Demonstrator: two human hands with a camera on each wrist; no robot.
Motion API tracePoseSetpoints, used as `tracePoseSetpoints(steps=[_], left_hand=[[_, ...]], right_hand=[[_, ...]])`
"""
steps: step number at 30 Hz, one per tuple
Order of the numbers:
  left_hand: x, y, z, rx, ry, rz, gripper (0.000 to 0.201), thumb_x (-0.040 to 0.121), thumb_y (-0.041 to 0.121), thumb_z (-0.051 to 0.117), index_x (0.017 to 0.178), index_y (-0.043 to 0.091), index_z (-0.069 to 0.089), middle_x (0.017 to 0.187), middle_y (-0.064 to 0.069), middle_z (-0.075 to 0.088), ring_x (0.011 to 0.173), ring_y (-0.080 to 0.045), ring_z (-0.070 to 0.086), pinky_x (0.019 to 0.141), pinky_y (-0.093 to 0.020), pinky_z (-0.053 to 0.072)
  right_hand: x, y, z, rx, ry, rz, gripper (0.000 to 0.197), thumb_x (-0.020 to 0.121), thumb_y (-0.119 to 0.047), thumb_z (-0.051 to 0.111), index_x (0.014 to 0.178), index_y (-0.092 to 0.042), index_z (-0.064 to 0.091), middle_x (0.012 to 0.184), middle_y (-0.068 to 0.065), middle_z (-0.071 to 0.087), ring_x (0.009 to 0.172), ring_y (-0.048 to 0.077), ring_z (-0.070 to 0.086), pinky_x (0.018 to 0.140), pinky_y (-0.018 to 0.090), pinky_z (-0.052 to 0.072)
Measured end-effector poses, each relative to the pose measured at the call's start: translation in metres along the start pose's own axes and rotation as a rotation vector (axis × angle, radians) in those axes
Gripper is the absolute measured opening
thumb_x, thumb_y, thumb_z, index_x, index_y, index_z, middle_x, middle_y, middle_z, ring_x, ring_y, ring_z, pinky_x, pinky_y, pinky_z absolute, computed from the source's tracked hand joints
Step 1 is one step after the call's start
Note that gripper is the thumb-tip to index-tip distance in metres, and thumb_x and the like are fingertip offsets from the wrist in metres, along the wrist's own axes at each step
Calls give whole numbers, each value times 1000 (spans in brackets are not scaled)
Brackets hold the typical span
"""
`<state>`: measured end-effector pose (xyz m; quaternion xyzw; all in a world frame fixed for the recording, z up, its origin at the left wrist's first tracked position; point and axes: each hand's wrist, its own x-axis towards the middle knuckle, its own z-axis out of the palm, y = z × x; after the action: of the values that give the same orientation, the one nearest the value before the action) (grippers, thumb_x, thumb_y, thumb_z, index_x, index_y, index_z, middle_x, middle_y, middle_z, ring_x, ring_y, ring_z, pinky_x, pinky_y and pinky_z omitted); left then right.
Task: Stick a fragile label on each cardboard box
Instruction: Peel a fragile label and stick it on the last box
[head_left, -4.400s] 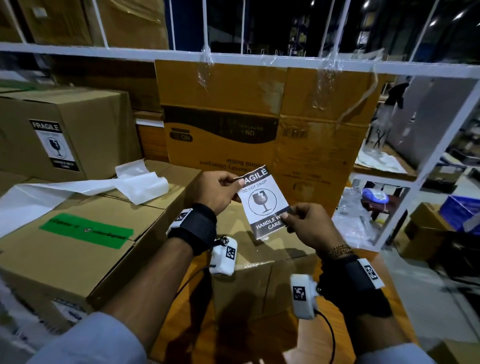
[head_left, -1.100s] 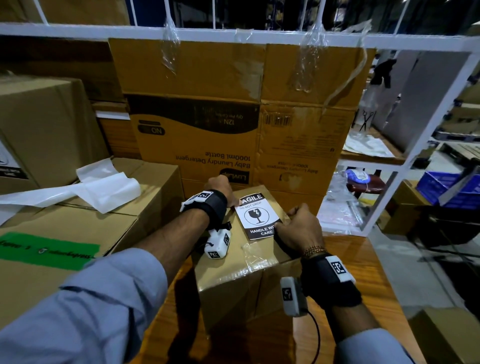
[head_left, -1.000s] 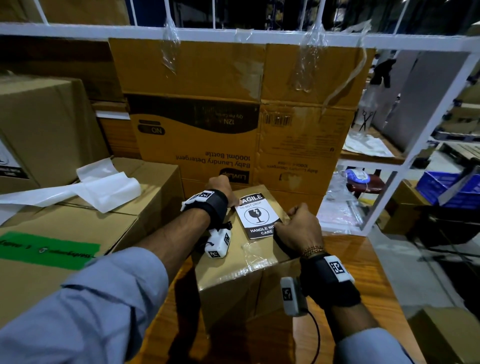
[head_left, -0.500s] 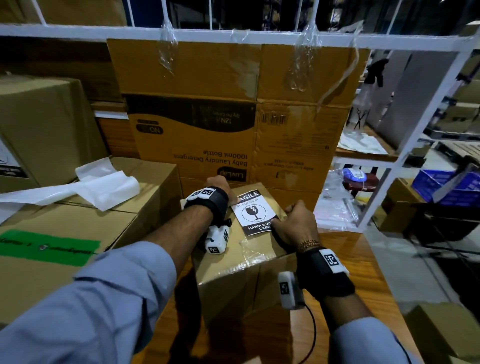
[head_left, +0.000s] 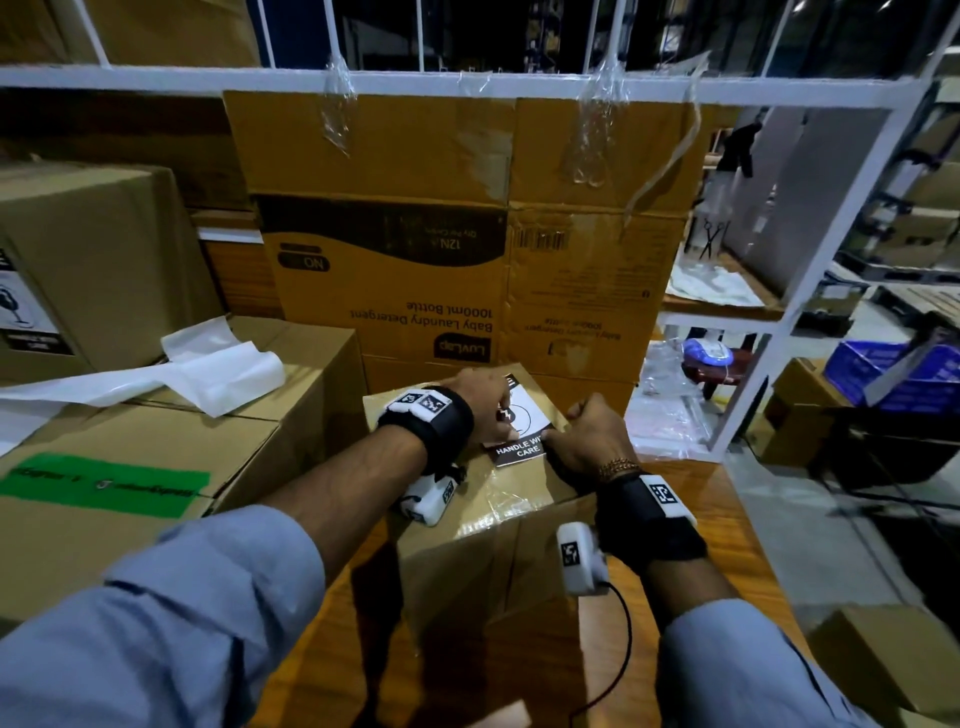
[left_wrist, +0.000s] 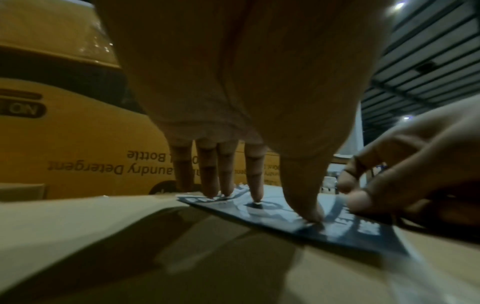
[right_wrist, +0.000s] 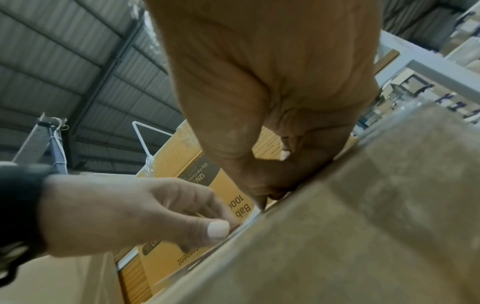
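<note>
**Both hands flatten a fragile label onto the small box**

The small cardboard box (head_left: 483, 525) sits on the wooden table (head_left: 727, 519), right in front of a big yellow detergent carton (head_left: 441, 249). On its taped top lies the black-and-white fragile label (head_left: 519, 447), its "HANDLE WITH CARE" line facing the person.

The left hand (head_left: 485, 402) comes in from the left and lies over the upper part of the label. From the left wrist view its fingers (left_wrist: 255, 181) are straight and spread, tips pressing down on the sticker, the thumb planted nearer the bottom band.

The right hand (head_left: 589, 436) is at the label's right edge, by the box's right rim. Its fingers are curled under, thumb and knuckles bearing on the label's edge (right_wrist: 253, 214); whether it pinches the sticker or only presses it, I cannot tell.

To the left, larger brown boxes are stacked, one with a green strip (head_left: 104, 483) on top, and crumpled white backing paper (head_left: 218, 364) draped across them. Another box at far left (head_left: 93, 260) carries its own fragile sticker.
</note>
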<state>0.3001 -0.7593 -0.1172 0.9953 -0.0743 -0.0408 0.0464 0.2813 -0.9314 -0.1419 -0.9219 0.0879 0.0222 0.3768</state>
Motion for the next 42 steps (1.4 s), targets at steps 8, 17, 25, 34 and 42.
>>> tracePoseSetpoints(steps=[8,17,25,34,42], left_hand=[[-6,-2,12,70,-247,-1,78,104,55,46,165,25,7,172,-11,-4,157,-36,3,123,-48,17],[-8,-21,11,52,-343,46,98,94,73,49,164,31,-6,171,-8,-17,158,-35,-8,125,-52,9],[-6,-24,11,15,-356,19,126,79,80,64,163,27,-12,170,-8,-20,157,-31,-12,125,-53,8],[10,-30,23,42,-308,-50,152,66,87,69,160,7,-20,169,-15,-21,157,-33,-13,126,-47,2],[14,-35,23,44,-339,-3,147,67,84,71,160,21,-23,164,-20,-30,154,-40,-22,124,-56,-2]], right_hand=[[3,1,-3,3,-10,33,50,79,-23,88,114,-16,52,119,8,63,101,26,56,75,32,43],[2,5,-1,-93,45,164,68,72,-55,90,111,-12,54,105,6,65,93,28,63,69,36,50],[6,2,-2,-103,14,113,64,70,-42,95,111,-13,56,105,5,64,101,32,64,80,38,55],[25,-27,15,-762,-344,-462,58,100,-24,56,154,-16,38,148,11,51,121,35,59,96,41,53],[62,-57,34,-1010,-400,-502,70,96,-35,64,157,-11,36,159,16,42,132,41,54,100,45,50]])
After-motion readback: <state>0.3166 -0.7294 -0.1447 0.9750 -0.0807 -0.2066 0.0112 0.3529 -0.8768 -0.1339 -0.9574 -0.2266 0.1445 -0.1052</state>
